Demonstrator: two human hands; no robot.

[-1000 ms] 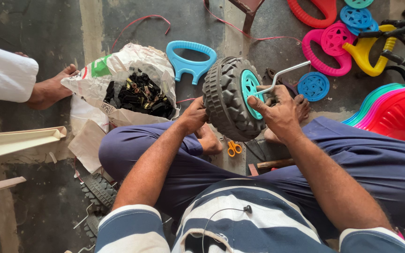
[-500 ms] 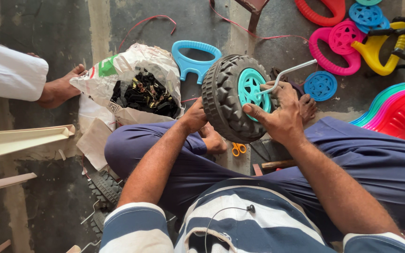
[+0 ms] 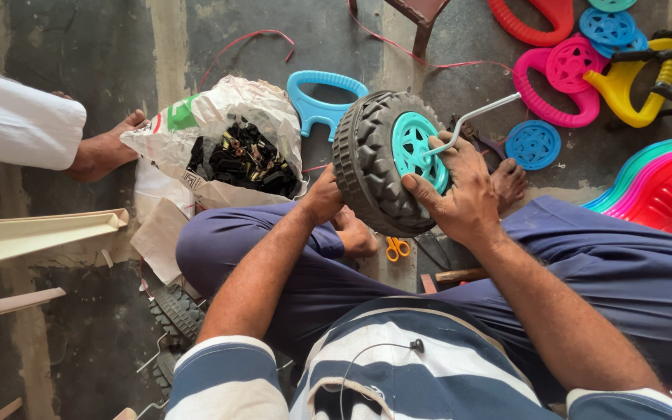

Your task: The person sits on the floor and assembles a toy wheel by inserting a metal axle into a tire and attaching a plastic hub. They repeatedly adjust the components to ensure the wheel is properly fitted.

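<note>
I sit cross-legged on the floor holding a black toy wheel [image 3: 373,159] with a teal hub [image 3: 418,148], stood on edge above my lap. A bent metal axle rod [image 3: 477,117] sticks out of the hub toward the upper right. My right hand [image 3: 464,194] grips the tread and hub side of the wheel, fingers near the rod's base. My left hand [image 3: 322,196] presses against the wheel's far side, mostly hidden behind it.
An open sack of small dark parts [image 3: 239,155] lies left of the wheel, a blue plastic handle [image 3: 324,97] behind it. Another person's foot [image 3: 106,152] rests near the sack. Orange scissors [image 3: 397,249], pink, blue and yellow toy parts [image 3: 577,70] and another wheel [image 3: 176,311] lie around.
The wheel has turned slightly in my hands, and my right hand has shifted over the hub toward the rod. The view moved a little; the other person's foot stays beside the sack.
</note>
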